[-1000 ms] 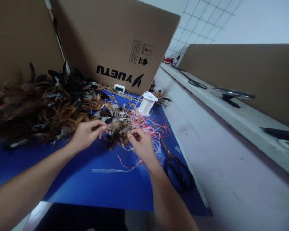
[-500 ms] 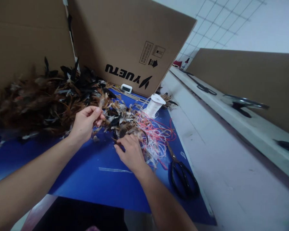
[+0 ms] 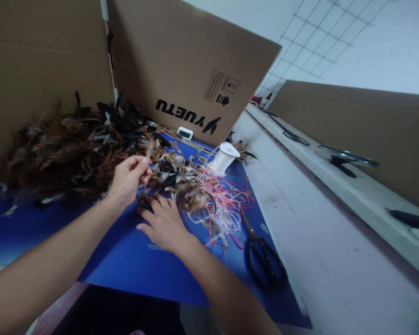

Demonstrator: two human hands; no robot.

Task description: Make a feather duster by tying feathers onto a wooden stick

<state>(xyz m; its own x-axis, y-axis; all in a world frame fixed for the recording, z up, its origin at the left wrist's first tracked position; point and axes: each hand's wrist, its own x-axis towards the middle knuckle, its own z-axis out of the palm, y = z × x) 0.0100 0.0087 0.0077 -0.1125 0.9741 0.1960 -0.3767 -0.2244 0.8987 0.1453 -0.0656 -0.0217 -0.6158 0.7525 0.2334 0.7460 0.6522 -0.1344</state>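
Pinching with the left hand (image 3: pixel 130 179), can't tell around what! Resting the right hand (image 3: pixel 162 222), fingers splayed, against loose feathers (image 3: pixel 174 179) mid-frame. Could snag them in tangled cords (image 3: pixel 228 204) right of centre by sweeping sideways.

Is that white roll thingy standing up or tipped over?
Standing up: the white spool has one round end facing upward, with its body reaching down toward the blue table.
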